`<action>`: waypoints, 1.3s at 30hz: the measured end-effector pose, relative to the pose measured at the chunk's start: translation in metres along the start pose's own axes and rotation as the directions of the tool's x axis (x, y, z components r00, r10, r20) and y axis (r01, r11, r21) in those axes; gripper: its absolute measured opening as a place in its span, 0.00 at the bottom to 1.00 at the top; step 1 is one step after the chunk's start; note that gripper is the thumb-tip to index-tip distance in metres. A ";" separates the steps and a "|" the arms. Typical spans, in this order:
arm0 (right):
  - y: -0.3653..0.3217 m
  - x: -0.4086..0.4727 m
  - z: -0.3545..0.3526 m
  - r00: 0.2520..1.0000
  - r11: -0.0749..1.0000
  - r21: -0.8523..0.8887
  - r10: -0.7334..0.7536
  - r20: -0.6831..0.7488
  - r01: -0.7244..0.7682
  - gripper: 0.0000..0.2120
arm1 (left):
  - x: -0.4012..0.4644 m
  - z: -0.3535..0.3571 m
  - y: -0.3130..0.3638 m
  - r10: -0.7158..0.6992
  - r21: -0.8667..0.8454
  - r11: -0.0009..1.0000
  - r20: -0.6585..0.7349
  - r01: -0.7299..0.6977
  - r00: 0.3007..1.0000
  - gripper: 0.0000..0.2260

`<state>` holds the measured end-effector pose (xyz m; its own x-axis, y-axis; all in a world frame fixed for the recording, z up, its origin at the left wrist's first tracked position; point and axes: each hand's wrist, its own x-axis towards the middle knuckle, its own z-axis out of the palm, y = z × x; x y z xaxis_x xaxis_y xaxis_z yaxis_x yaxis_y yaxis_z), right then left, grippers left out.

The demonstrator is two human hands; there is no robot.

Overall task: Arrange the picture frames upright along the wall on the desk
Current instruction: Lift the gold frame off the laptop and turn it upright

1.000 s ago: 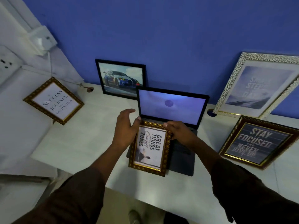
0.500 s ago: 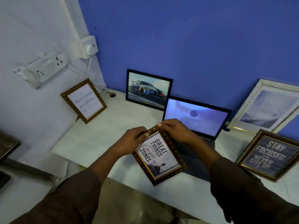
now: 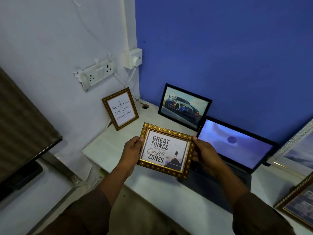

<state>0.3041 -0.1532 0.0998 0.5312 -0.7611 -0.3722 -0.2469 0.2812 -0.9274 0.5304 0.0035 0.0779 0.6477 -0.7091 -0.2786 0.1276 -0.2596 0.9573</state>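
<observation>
Gold-framed quote picture (image 3: 165,150) held above desk (image 3: 108,141); left hand (image 3: 133,150) and right hand (image 3: 205,152) grip its sides

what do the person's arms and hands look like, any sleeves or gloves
Both hands are bare: no gloves, and no rings or watch show on the left hand or the right hand. Each forearm is uncovered, with a dark brown sleeve pushed up toward the elbow. The cloth looks plain, without markings.

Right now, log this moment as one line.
hands: left hand and right hand grip quote frame | frame: held above desk, facing camera | stage: not yet placed
</observation>
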 end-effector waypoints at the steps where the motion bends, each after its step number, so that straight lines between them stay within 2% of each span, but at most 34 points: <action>1: 0.001 0.005 0.000 1.000 0.999 0.036 0.003 -0.008 -0.003 0.23 | 0.001 0.001 0.001 -0.025 -0.035 0.999 -0.021 0.024 0.999 0.15; 3: 0.000 0.012 0.004 0.999 0.994 0.104 0.027 -0.037 -0.023 0.23 | 0.001 0.005 0.006 -0.101 -0.132 0.986 0.000 0.100 0.995 0.16; 5: -0.006 0.019 0.010 0.995 0.978 0.205 0.062 -0.083 -0.044 0.22 | 0.001 0.010 0.013 -0.198 -0.242 0.945 0.107 0.219 0.974 0.20; 7: -0.015 0.027 0.015 0.988 0.962 0.266 0.093 -0.125 -0.057 0.21 | 0.003 0.015 0.020 -0.284 -0.319 0.892 0.157 0.321 0.946 0.23; 10: -0.023 0.041 0.017 0.987 0.967 0.249 0.082 -0.139 -0.046 0.21 | 0.013 0.016 0.025 -0.350 -0.368 0.834 0.225 0.412 0.909 0.30; 14: -0.031 0.057 0.012 0.991 0.976 0.218 0.053 -0.122 -0.025 0.21 | 0.021 0.018 0.027 -0.350 -0.393 0.754 0.438 0.527 0.828 0.37; 17: -0.029 0.066 0.008 0.993 0.982 0.186 0.036 -0.111 -0.015 0.22 | 0.026 0.023 0.021 -0.336 -0.402 0.722 0.507 0.563 0.794 0.38; 26: -0.013 0.097 0.005 0.992 0.990 0.112 0.095 -0.080 -0.086 0.23 | 0.053 0.027 -0.005 -0.396 -0.384 0.657 0.557 0.649 0.730 0.40; 31: -0.017 0.127 0.012 0.997 0.994 0.089 0.067 -0.050 -0.062 0.23 | 0.084 0.027 0.000 -0.430 -0.316 0.716 0.503 0.623 0.750 0.42; 33: -0.021 0.142 0.017 0.996 0.995 0.087 0.060 -0.064 -0.054 0.22 | 0.102 0.024 0.005 -0.443 -0.266 0.733 0.511 0.626 0.736 0.43; 36: -0.026 0.168 0.027 0.993 0.995 0.085 0.068 -0.097 -0.060 0.23 | 0.133 0.014 0.012 -0.453 -0.238 0.719 0.552 0.653 0.700 0.45; 39: -0.030 0.193 0.039 0.993 0.998 0.055 0.042 -0.107 -0.037 0.21 | 0.162 0.006 0.013 -0.430 -0.284 0.678 0.595 0.678 0.679 0.43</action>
<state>0.4452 -0.2858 0.0548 0.4302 -0.8068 -0.4049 -0.2210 0.3408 -0.9138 0.6322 -0.1187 0.0451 -0.0617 -0.7598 -0.6472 0.7393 -0.4705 0.4818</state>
